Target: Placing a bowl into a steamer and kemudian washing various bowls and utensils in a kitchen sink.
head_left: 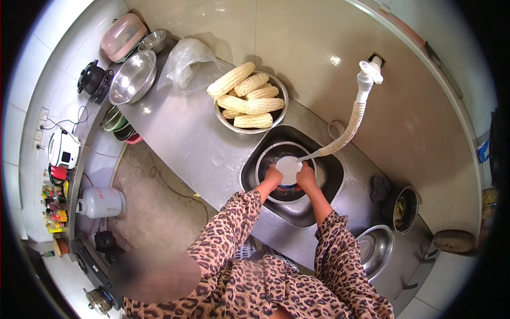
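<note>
Both my hands hold a white bowl [288, 170] with a blue lower edge over a steel basin [261, 158] in the sink [333, 187]. My left hand [273, 176] grips its left side and my right hand [306, 177] its right side. Water runs into the bowl from a white faucet [369, 73] with a ribbed hose [350, 127]. Beyond the sink, to the left, a steel bowl [283, 115] holds several husked corn cobs [264, 106]. What lies beneath the bowl in my hands is mostly hidden.
A clear plastic bag [187, 63] and a large steel bowl [137, 79] lie at the counter's far left. To the right are a dark scouring pad [379, 189], a pot [407, 211] with food remains, and a steel basin [378, 251]. A gas cylinder [102, 201] stands at left.
</note>
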`<action>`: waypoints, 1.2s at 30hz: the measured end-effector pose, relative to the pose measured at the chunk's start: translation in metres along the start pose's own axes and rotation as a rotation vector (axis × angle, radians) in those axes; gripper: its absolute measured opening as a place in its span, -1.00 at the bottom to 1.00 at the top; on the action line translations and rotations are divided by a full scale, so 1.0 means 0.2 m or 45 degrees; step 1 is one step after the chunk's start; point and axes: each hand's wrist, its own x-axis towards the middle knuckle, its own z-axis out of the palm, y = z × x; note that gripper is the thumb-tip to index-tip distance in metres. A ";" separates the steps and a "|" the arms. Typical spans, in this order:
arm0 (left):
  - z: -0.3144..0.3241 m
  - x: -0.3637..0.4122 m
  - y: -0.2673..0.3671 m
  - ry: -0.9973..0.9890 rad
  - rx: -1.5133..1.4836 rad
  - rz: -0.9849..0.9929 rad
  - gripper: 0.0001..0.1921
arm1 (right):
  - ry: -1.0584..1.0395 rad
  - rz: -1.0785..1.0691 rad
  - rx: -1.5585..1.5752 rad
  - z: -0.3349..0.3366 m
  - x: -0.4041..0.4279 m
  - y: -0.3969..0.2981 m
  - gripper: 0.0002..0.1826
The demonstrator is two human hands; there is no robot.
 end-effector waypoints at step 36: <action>-0.20 -0.28 0.29 -0.008 0.471 0.478 -0.58 | 0.250 -0.276 -0.303 -0.08 -0.04 -0.15 -0.51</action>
